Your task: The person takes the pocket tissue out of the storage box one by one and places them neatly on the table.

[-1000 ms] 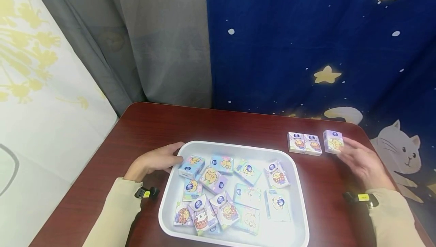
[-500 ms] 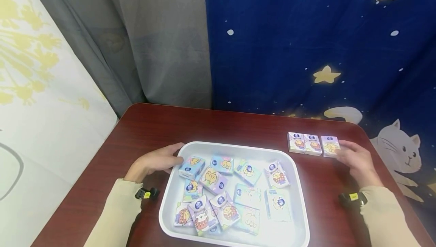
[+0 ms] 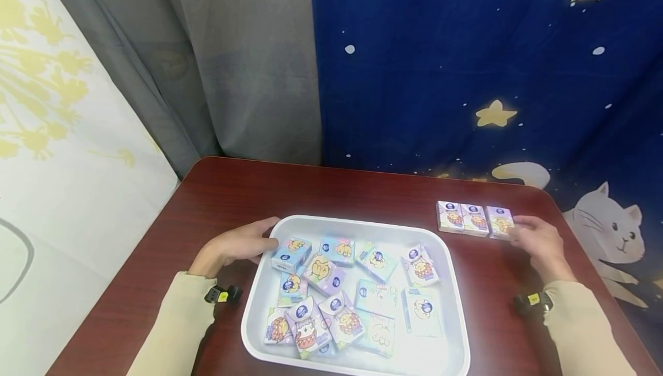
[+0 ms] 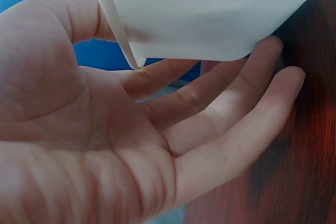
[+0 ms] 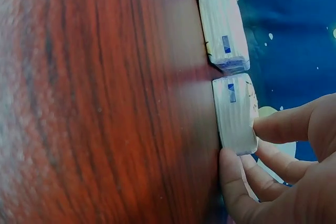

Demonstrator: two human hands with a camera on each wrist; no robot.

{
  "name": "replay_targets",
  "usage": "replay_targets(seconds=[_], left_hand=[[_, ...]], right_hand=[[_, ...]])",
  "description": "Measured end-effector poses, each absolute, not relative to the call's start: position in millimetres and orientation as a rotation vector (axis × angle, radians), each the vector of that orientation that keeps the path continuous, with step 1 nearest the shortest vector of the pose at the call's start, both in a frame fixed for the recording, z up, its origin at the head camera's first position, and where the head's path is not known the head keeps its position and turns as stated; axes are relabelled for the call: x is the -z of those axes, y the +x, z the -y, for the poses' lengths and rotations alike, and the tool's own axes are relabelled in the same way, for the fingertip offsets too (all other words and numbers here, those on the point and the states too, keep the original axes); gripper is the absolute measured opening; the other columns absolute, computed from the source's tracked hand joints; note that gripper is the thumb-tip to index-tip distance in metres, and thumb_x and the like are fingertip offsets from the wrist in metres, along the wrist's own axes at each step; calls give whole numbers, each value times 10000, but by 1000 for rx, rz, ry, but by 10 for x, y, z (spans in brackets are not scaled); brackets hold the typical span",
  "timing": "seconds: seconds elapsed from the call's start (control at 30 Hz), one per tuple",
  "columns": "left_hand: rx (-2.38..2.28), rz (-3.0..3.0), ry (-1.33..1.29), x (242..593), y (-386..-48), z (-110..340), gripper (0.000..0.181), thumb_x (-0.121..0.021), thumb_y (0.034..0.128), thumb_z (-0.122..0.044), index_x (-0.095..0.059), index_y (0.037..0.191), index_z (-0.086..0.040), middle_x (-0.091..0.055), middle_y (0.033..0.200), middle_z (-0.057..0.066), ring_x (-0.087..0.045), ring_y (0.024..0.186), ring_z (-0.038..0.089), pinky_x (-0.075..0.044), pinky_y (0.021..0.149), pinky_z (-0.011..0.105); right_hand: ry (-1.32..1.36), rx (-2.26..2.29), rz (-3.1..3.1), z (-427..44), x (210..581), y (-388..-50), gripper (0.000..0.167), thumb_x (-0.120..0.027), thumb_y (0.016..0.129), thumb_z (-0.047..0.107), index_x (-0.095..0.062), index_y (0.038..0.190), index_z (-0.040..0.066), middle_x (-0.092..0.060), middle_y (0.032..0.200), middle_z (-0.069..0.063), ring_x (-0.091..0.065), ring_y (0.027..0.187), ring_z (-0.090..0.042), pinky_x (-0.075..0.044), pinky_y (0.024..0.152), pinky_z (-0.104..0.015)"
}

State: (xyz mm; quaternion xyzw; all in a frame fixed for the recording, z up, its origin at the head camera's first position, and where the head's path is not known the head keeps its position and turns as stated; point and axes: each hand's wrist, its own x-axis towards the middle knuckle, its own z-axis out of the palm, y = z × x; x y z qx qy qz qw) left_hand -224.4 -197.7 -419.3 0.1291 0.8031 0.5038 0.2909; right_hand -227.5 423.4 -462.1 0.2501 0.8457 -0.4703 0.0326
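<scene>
My left hand [image 3: 242, 242] holds the left rim of a white tray [image 3: 456, 284]. In the left wrist view its thumb goes over the rim of the tray [image 4: 184, 19] while the fingers [image 4: 236, 145] lie along the outer wall. Several pocket tissue packs, such as a purple one [image 3: 324, 274], lie loose and overlapping inside. My right hand [image 3: 541, 243] pinches the right end of a lilac tissue pack [image 3: 499, 222], whose side [image 5: 236, 116] shows in the right wrist view. This pack lies flat at the end of a row with two others, a middle pack [image 3: 475, 219] and a left pack [image 3: 450, 216].
A dark red wooden table [image 3: 331, 192] bears everything. Behind it hang a grey curtain [image 3: 248, 65] and a blue starry curtain [image 3: 414, 76]. White patterned fabric [image 3: 77, 192] hangs at the left.
My right hand has moved left and set the lilac tissue pack down beside the other two, narrowing the gap. The left hand and the tray have stayed put.
</scene>
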Motion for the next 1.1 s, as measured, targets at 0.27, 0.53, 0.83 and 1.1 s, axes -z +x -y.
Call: replay_targets(seconds=[0.27, 0.53, 0.83, 1.1], left_hand=[[-1343, -2146, 348, 4195, -2239, 1970, 455, -585, 1064, -53, -472, 1498, 28, -731, 1208, 173, -778, 981, 308, -672, 815, 531], [-1341, -2147, 361, 4197, -2246, 1985, 455, -593, 1063, -58, -472, 1494, 30, -732, 1214, 172, -780, 980, 306, -674, 809, 523], [-1340, -2150, 355, 4209, -2252, 1978, 445, -596, 1062, -56, -485, 1486, 18, -733, 1214, 168, -780, 979, 306, -674, 808, 519], [-1336, -2154, 355, 4235, -2266, 1995, 429, -591, 1063, -51, -492, 1475, 14, -736, 1202, 168, -782, 976, 314, -674, 811, 518]], right_hand=[[739, 1450, -2592, -4224, 4618, -2289, 676, -610, 1079, 224, -380, 1623, -107, -429, 1564, -408, -582, 1233, -471, -528, 754, -258], [746, 1454, -2579, -4202, 4623, -2290, 675, -608, 1089, 252, -388, 1622, -99, -421, 1576, -395, -578, 1238, -465, -547, 876, -401], [712, 1519, -2571, -4207, 4636, -2269, 679, -605, 1105, 294, -395, 1606, -113, -440, 1566, -374, -621, 1119, -324, -515, 710, -181], [806, 1560, -2595, -4168, 4534, -2240, 626, -593, 1096, 324, -465, 1569, -66, -544, 1445, -285, -600, 1037, -250, -521, 752, -235]])
